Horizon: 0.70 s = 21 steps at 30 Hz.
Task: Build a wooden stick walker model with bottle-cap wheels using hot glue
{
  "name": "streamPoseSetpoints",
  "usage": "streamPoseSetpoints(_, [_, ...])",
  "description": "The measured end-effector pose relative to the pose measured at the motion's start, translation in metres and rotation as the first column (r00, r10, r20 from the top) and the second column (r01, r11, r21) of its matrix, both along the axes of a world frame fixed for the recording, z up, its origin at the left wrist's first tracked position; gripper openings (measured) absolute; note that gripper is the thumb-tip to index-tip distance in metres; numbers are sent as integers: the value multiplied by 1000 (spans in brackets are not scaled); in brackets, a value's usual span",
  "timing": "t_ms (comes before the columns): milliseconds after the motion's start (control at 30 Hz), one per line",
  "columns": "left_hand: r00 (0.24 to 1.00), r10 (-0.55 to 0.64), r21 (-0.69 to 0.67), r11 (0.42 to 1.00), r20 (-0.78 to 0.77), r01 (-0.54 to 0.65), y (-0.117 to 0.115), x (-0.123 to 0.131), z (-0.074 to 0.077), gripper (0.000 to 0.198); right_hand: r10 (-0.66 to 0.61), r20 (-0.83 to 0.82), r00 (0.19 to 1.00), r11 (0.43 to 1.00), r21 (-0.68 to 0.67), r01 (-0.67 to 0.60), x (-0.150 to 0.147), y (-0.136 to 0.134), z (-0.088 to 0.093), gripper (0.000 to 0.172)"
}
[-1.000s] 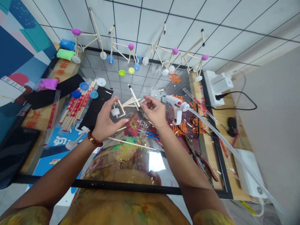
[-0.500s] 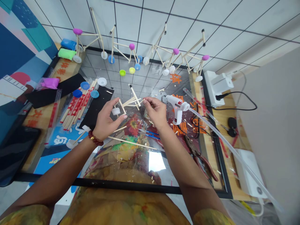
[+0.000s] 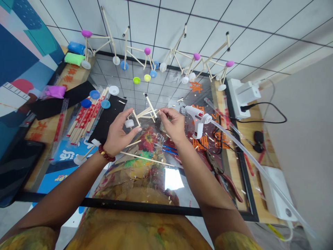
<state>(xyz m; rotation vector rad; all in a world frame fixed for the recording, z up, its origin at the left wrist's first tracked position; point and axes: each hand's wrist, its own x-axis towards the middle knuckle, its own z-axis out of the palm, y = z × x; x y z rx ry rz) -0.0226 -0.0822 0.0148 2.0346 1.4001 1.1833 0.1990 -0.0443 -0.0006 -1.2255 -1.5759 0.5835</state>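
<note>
Between my hands is a small bicycle-like frame of pale wooden sticks, with a black tip on its upper bar. My left hand grips the frame's left crosspiece between thumb and fingertips. Inside that grip sits a white bottle cap. My right hand pinches the frame's right end; its fingertips hide the exact spot. Just right of that hand, a white hot glue gun rests on the glass tabletop with a clear glue stick in its back. Below the hands lie a long thin stick and a blue-handled tool.
Several finished stick bicycles with purple clay seats stand along the tiled wall. Packed chopsticks and bottle caps lie left. Pliers, keys and a power strip are right. A phone lies far left.
Almost nothing differs. Both hands keep their hold on the stick frame, and the view has shifted very slightly.
</note>
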Motion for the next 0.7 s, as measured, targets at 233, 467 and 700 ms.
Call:
streamPoseSetpoints(233, [1000, -2, -1, 1000, 24, 2, 0, 1, -1, 58, 15, 16, 1000, 999, 34, -15, 0, 0, 0, 16])
streamPoseSetpoints(467, [1000, 4, -13, 1000, 15, -3, 0, 0, -1, 59, 3, 33, 999, 1000, 20, -4, 0, 0, 0, 19])
streamPoseSetpoints(700, [1000, 6, -29, 1000, 7, -6, 0, 0, -2, 60, -5, 45, 999, 1000, -14, 6, 1, 1, -1, 26])
